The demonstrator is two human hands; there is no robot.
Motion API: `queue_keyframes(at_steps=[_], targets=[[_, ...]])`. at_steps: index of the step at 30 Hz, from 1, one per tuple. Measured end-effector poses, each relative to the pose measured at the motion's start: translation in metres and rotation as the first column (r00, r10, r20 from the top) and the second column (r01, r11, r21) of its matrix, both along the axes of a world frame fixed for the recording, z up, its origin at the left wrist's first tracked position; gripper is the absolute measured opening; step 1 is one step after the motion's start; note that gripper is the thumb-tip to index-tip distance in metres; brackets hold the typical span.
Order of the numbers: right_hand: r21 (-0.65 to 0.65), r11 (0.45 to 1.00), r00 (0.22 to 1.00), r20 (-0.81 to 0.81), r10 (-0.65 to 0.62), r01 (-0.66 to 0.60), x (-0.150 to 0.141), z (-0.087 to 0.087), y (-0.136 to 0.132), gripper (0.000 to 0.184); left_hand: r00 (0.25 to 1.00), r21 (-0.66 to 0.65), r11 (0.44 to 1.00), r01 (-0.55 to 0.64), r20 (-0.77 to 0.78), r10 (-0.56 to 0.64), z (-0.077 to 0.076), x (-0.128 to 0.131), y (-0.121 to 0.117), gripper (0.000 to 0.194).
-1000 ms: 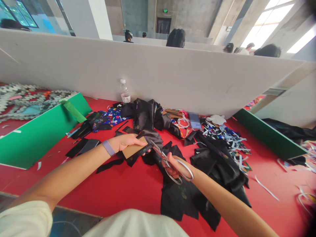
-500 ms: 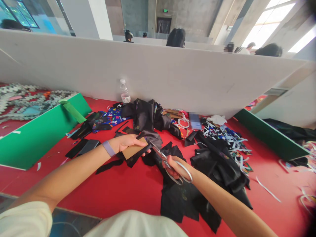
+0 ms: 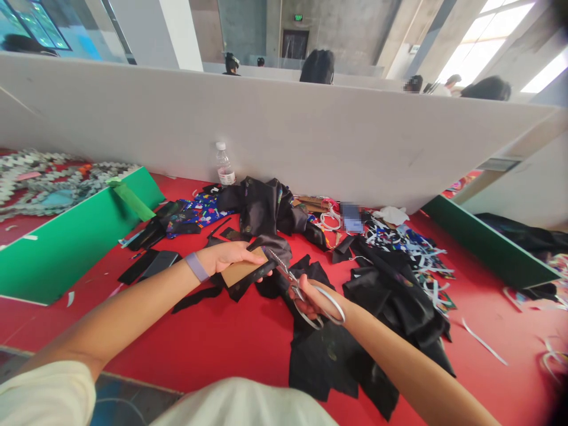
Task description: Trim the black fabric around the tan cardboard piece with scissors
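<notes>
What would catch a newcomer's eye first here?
Probably the scissors in the right hand, pointing toward the tan card in the left hand, above a vivid red table. Beyond them, black cloth lies heaped, and a clear bottle stands by the pale partition.

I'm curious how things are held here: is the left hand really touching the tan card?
Touching: the head view shows the left hand holding the tan card, with its thumb lying across the card's upper face.

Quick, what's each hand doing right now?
Left hand: closed, pinching card and black cloth.
Right hand: closed, holding scissors.
</notes>
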State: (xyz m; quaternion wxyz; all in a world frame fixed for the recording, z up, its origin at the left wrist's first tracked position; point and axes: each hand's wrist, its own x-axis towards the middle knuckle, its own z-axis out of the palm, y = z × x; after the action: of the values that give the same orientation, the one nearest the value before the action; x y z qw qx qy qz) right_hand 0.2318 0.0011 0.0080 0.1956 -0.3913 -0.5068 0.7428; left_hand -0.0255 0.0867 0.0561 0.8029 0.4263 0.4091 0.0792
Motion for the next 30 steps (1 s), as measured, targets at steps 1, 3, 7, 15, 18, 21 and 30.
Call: queue_keyframes(at_steps=[1, 3, 7, 15, 18, 21, 30], targets=[[0.005, 1.000, 1.000, -0.007, 0.002, -0.002, 0.0000, -0.0003, 0.0000, 0.068, 1.000, 0.000, 1.000, -0.002, -0.003, 0.002, -0.0003, 0.0003, 0.0004, 0.030], [0.000, 1.000, 1.000, -0.026, 0.004, -0.004, -0.0001, -0.0004, 0.0000, 0.066, 1.000, 0.008, 1.000, 0.002, -0.010, -0.002, -0.0004, 0.0008, 0.0005, 0.031], [-0.031, 1.000, 0.999, -0.037, 0.001, -0.002, 0.0001, 0.0010, -0.0004, 0.064, 1.000, 0.017, 1.000, 0.014, -0.020, -0.013, 0.0017, 0.0019, -0.0008, 0.033], [-0.018, 1.000, 1.000, 0.010, 0.001, 0.000, 0.0008, 0.0015, -0.0003, 0.068, 1.000, -0.014, 1.000, 0.011, 0.004, -0.011, 0.0021, 0.0024, -0.0008, 0.029], [-0.017, 1.000, 1.000, 0.007, -0.018, 0.018, -0.0003, 0.0021, -0.0014, 0.070, 1.000, -0.013, 1.000, 0.011, -0.005, -0.012, 0.0018, 0.0026, -0.0003, 0.029], [-0.001, 1.000, 0.999, 0.020, -0.030, 0.031, -0.0006, 0.0016, -0.0017, 0.071, 1.000, -0.006, 1.000, 0.013, 0.002, -0.013, 0.0010, 0.0028, -0.0002, 0.028], [-0.031, 0.999, 0.998, -0.046, 0.032, -0.033, 0.0037, -0.0048, 0.0036, 0.072, 0.999, 0.005, 0.999, 0.033, 0.042, -0.033, -0.0037, 0.0050, 0.0003, 0.033]])
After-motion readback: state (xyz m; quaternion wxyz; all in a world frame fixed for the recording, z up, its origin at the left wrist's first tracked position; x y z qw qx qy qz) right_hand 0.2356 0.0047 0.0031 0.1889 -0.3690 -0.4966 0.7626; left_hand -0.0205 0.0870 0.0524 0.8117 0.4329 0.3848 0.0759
